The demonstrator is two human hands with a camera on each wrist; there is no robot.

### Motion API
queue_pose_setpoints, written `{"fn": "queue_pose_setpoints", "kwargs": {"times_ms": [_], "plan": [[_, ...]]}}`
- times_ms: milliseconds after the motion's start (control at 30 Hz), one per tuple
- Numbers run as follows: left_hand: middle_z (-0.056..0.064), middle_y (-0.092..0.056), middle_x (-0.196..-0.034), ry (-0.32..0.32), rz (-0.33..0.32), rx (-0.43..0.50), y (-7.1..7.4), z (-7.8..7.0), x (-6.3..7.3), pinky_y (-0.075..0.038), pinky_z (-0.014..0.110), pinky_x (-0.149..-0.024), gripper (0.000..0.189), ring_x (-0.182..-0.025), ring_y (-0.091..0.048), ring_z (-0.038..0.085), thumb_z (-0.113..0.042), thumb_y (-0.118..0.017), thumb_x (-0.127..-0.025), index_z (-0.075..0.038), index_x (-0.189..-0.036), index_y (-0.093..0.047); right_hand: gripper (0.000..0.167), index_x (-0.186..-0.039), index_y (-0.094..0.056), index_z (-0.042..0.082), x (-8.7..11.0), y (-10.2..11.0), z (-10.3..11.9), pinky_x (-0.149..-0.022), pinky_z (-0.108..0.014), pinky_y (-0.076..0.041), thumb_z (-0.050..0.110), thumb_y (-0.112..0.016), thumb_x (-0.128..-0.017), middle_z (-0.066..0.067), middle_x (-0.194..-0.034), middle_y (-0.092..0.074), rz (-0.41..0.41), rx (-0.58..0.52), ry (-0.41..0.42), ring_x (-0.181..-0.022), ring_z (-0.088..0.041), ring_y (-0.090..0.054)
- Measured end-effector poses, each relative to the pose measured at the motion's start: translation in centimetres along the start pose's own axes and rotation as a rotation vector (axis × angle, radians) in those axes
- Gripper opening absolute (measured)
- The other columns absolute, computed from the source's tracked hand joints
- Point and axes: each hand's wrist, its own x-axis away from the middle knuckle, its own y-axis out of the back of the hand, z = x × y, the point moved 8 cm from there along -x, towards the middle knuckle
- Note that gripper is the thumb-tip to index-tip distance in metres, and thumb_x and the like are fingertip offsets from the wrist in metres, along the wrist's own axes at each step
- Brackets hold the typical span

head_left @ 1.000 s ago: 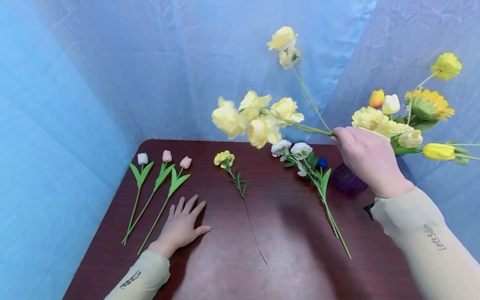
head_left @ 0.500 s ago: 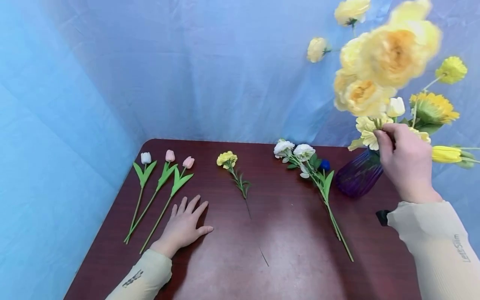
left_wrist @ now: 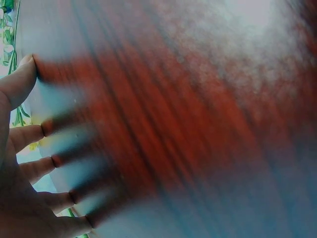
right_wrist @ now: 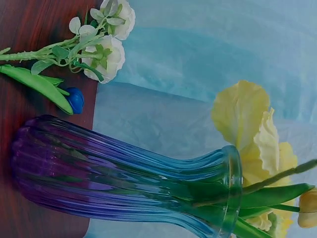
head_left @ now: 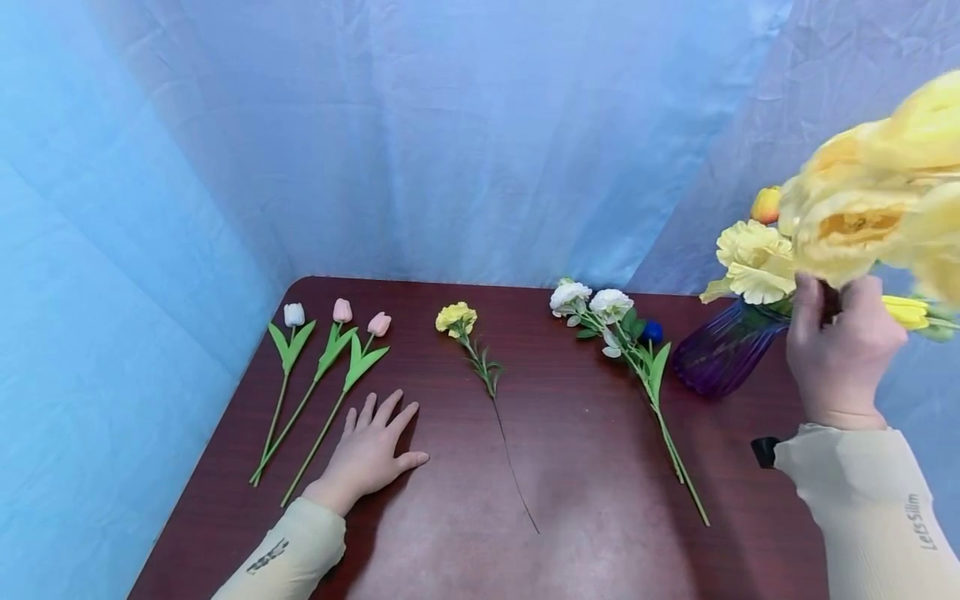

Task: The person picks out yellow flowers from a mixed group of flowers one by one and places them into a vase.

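My right hand (head_left: 846, 358) pinches a branched stem (right_wrist: 277, 179) of large pale yellow flowers (head_left: 862, 196) at the vase's upper right. The blooms fan out above the fingers, and in the right wrist view the stem runs through the mouth of the ribbed purple-blue glass vase (right_wrist: 129, 171). That vase (head_left: 716, 354) also holds a ruffled yellow flower (head_left: 757, 258), an orange-yellow tulip (head_left: 766, 204) and a yellow tulip (head_left: 906, 312). Other vase flowers are hidden behind the held blooms. My left hand (head_left: 369, 454) rests on the table, fingers spread, beside a pink tulip (head_left: 378, 324).
A white tulip (head_left: 294, 315) and another pink tulip (head_left: 342, 312) lie at the left of the dark red table (head_left: 585, 517). A yellow carnation (head_left: 456, 319) lies mid-table. White flowers (head_left: 611, 305) and a blue tulip (head_left: 652, 332) lie left of the vase. Blue cloth (head_left: 450, 150) hangs behind.
My right hand has carried the large yellow flowers rightward to the vase, turning them upright and bringing the stem into its mouth. The left hand stays in place.
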Motion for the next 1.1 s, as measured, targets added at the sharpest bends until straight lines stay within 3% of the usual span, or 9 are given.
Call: {"fn": "queue_pose_setpoints", "kwargs": {"times_ms": [133,267,400,633,800,933,1100], "plan": [[0.015,-0.029,-0.166,0.003,0.005,-0.001,0.0,0.0,0.0,-0.018,0.072,-0.116,0.081,-0.152,-0.018,0.052,-0.056,-0.072,-0.09,-0.017,-0.156,-0.045,0.031,-0.098,-0.06,-0.015,-0.3,-0.4,-1.2,-0.063,-0.023,-0.029,0.016,-0.061,-0.103,-0.032,-0.081,-0.062,0.025,0.008,-0.041,-0.061,-0.046,-0.053],[0.015,-0.029,-0.166,0.003,0.006,0.002,0.0,0.0,0.0,-0.018,0.073,-0.116,0.082,-0.152,-0.018,0.052,-0.057,-0.072,-0.09,-0.017,-0.156,-0.045,0.038,-0.103,-0.06,-0.014,-1.0,-1.1,-1.9,-0.059,-0.042,-0.033,0.023,-0.055,-0.107,-0.033,-0.083,-0.064,0.111,0.07,-0.049,-0.062,-0.048,-0.055],[0.015,-0.029,-0.166,0.002,0.002,0.002,0.0,0.1,-0.1,-0.018,0.073,-0.116,0.082,-0.152,-0.018,0.052,-0.057,-0.072,-0.09,-0.017,-0.156,-0.045,0.037,-0.105,-0.062,-0.013,-1.6,-2.0,-2.5,-0.063,-0.064,-0.038,0.024,-0.055,-0.106,-0.035,-0.087,-0.067,0.188,0.126,-0.134,-0.072,-0.056,-0.059],[0.015,-0.029,-0.166,0.0,-0.001,0.003,-0.1,0.1,-0.1,-0.018,0.073,-0.116,0.082,-0.152,-0.018,0.052,-0.057,-0.072,-0.09,-0.017,-0.156,-0.045,0.039,-0.109,-0.067,-0.008,-1.4,-4.3,-4.6,-0.07,-0.07,-0.036,0.028,-0.053,-0.106,-0.035,-0.097,-0.067,0.416,0.237,-0.371,-0.088,-0.061,-0.055],[0.015,-0.029,-0.166,0.001,-0.003,0.003,-0.4,0.2,-0.1,-0.018,0.073,-0.116,0.082,-0.152,-0.017,0.052,-0.057,-0.072,-0.089,-0.017,-0.156,-0.045,0.043,-0.11,-0.069,-0.006,-0.3,-5.6,-6.0,-0.071,-0.074,-0.038,0.033,-0.049,-0.106,-0.037,-0.106,-0.065,0.598,0.305,-0.458,-0.093,-0.065,-0.052],[0.015,-0.029,-0.166,-0.001,-0.011,0.004,-0.3,0.2,0.0,-0.017,0.073,-0.116,0.082,-0.152,-0.017,0.051,-0.057,-0.073,-0.089,-0.018,-0.156,-0.046,0.046,-0.103,-0.069,-0.003,0.7,-6.0,-6.4,-0.065,-0.074,-0.037,0.037,-0.046,-0.106,-0.039,-0.1,-0.065,0.635,0.311,-0.45,-0.087,-0.067,-0.052],[0.016,-0.031,-0.165,-0.007,-0.03,0.007,-0.1,0.1,0.1,-0.019,0.073,-0.116,0.081,-0.151,-0.02,0.052,-0.055,-0.074,-0.088,-0.017,-0.155,-0.047,0.044,-0.107,-0.069,-0.001,1.6,-5.8,-6.1,-0.06,-0.072,-0.036,0.035,-0.045,-0.106,-0.038,-0.094,-0.066,0.568,0.295,-0.394,-0.079,-0.066,-0.052]]}}
